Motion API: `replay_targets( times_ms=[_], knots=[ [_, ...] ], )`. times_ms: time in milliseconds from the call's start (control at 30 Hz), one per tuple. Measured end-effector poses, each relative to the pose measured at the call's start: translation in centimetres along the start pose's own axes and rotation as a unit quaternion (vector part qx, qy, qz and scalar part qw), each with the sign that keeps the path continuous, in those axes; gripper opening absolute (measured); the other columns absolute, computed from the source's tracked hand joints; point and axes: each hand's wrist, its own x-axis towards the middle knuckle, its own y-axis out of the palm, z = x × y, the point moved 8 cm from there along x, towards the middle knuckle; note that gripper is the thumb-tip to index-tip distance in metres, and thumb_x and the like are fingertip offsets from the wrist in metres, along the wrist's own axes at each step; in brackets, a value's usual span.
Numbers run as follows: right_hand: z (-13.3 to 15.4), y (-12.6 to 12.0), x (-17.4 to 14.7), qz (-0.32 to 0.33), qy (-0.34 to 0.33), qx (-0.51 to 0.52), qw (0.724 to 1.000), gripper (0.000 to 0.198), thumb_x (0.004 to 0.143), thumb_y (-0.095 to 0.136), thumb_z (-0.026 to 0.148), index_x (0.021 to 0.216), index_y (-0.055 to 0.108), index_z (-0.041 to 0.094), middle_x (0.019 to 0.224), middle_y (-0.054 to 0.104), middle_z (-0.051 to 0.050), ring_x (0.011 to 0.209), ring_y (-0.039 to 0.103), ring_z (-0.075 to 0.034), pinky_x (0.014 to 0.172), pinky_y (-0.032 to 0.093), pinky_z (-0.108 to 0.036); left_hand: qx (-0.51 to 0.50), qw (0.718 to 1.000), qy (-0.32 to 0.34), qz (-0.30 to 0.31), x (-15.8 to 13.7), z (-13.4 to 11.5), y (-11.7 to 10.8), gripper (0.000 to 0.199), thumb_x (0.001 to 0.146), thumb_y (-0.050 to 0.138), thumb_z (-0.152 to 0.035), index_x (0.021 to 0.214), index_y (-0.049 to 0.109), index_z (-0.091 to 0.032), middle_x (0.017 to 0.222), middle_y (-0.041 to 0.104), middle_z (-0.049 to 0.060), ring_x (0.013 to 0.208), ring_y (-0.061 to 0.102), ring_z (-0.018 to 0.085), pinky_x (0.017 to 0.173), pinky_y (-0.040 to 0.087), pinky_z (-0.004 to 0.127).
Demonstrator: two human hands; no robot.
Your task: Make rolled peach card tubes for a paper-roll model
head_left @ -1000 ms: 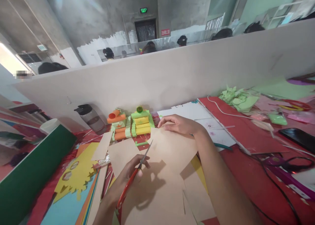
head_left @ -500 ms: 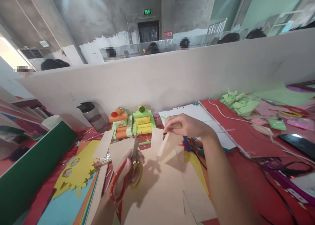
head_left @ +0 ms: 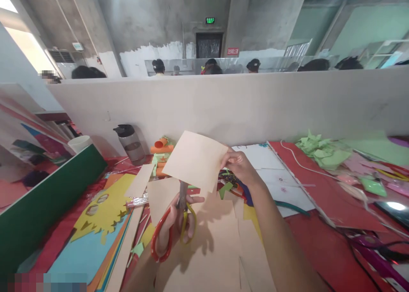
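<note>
My left hand (head_left: 168, 230) is wrapped round a pair of scissors (head_left: 182, 196) with one red and one yellow handle loop, blades pointing up. The blade tips are hidden behind the lower edge of a pale peach sheet of paper (head_left: 196, 160). By its right edge, my right hand (head_left: 235, 162) pinches this sheet, raised and tilted above the table. Under both hands lie larger peach sheets (head_left: 214, 249), overlapping one another. Partly covered by the raised sheet, rolled orange paper pieces (head_left: 161, 149) stand at the back.
A water bottle (head_left: 130, 145) and a white cup (head_left: 79, 143) stand at the left, near a green board (head_left: 51, 211). Yellow cut paper (head_left: 102, 202) lies on blue sheets. Crumpled green paper (head_left: 319, 149), a phone (head_left: 394, 211) and cables are at the right. A low partition (head_left: 223, 104) closes the back.
My right hand has lifted and turned the peach sheet, so its broad face now shows above the scissors. The left hand keeps its grip on the scissors. The view has shifted slightly.
</note>
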Motion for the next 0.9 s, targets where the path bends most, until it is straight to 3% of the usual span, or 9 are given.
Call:
replay_targets(
  times_ms=[100, 167, 267, 400, 567, 667, 800, 900],
  knots=[
    [-1.5, 0.3, 0.0, -0.007, 0.060, -0.011, 0.998, 0.013, 0.075, 0.069, 0.021, 0.062, 0.071, 0.021, 0.073, 0.070, -0.001, 0.072, 0.064, -0.016, 0.076, 0.050, -0.031, 0.076, 0.995, -0.009, -0.071, 0.0, 0.2, -0.5, 0.052, 0.094, 0.036, -0.061, 0.117, 0.054, -0.018, 0.070, 0.057, 0.002, 0.050, 0.046, 0.011, 0.047, 0.037, 0.023],
    [-2.1, 0.2, 0.0, -0.032, 0.091, 0.021, 0.995, 0.008, 0.076, 0.068, 0.024, 0.072, 0.074, 0.021, 0.076, 0.071, -0.001, 0.069, 0.064, -0.015, 0.072, 0.052, -0.031, 0.148, 0.981, -0.030, -0.119, -0.1, 0.2, -0.9, 0.051, 0.092, 0.039, -0.062, 0.112, 0.055, -0.018, 0.064, 0.053, 0.000, 0.052, 0.046, 0.011, 0.049, 0.037, 0.023],
    [-2.5, 0.1, 0.0, -0.075, 0.109, 0.073, 0.989, 0.016, 0.076, 0.071, 0.031, 0.086, 0.077, 0.021, 0.084, 0.073, -0.003, 0.073, 0.066, -0.018, 0.071, 0.054, -0.032, 0.238, 0.957, -0.078, -0.146, -0.3, 0.4, -1.2, 0.049, 0.092, 0.038, -0.064, 0.106, 0.054, -0.020, 0.057, 0.046, -0.004, 0.048, 0.040, 0.010, 0.049, 0.035, 0.023],
    [-2.6, -0.3, 0.3, -0.170, 0.101, 0.077, 0.977, 0.023, 0.066, 0.081, 0.034, 0.083, 0.077, 0.018, 0.075, 0.071, -0.002, 0.064, 0.062, -0.016, 0.061, 0.051, -0.029, 0.279, 0.943, -0.110, -0.147, -0.3, 0.6, -1.0, 0.045, 0.092, 0.039, -0.062, 0.112, 0.048, -0.023, 0.061, 0.039, -0.007, 0.048, 0.033, 0.008, 0.046, 0.027, 0.020],
    [-1.1, 0.4, 0.5, -0.273, 0.030, 0.162, 0.948, 0.024, 0.061, 0.085, 0.029, 0.077, 0.068, 0.022, 0.081, 0.067, 0.002, 0.066, 0.060, -0.013, 0.062, 0.051, -0.027, 0.311, 0.936, -0.077, -0.146, 0.0, -0.4, -0.1, 0.041, 0.087, 0.053, -0.057, 0.111, 0.045, -0.024, 0.082, 0.045, -0.003, 0.059, 0.037, 0.009, 0.053, 0.031, 0.021],
    [-0.6, 1.9, 0.7, -0.240, 0.031, 0.209, 0.948, 0.032, 0.061, 0.084, 0.027, 0.086, 0.063, 0.026, 0.081, 0.064, 0.004, 0.069, 0.061, -0.012, 0.067, 0.053, -0.027, 0.324, 0.935, -0.078, -0.118, 0.0, -0.2, 0.4, 0.035, 0.089, 0.053, -0.051, 0.110, 0.046, -0.024, 0.081, 0.043, -0.003, 0.063, 0.038, 0.011, 0.057, 0.033, 0.022],
    [-1.7, 3.8, 0.7, -0.174, 0.114, 0.217, 0.954, 0.063, 0.058, 0.084, 0.025, 0.113, 0.056, 0.030, 0.087, 0.067, 0.004, 0.070, 0.064, -0.013, 0.065, 0.054, -0.027, 0.363, 0.923, -0.064, -0.107, -0.3, 0.1, 0.1, 0.030, 0.089, 0.056, -0.043, 0.112, 0.048, -0.024, 0.078, 0.043, -0.003, 0.067, 0.042, 0.014, 0.062, 0.035, 0.024],
    [-2.5, 4.3, 0.6, -0.146, 0.145, 0.201, 0.958, 0.076, 0.056, 0.085, 0.024, 0.123, 0.050, 0.031, 0.096, 0.071, 0.000, 0.080, 0.067, -0.018, 0.069, 0.055, -0.029, 0.404, 0.906, -0.056, -0.116, -0.4, 0.1, -0.3, 0.029, 0.090, 0.056, -0.041, 0.113, 0.049, -0.025, 0.079, 0.043, -0.003, 0.068, 0.043, 0.014, 0.063, 0.035, 0.025]
  ],
)
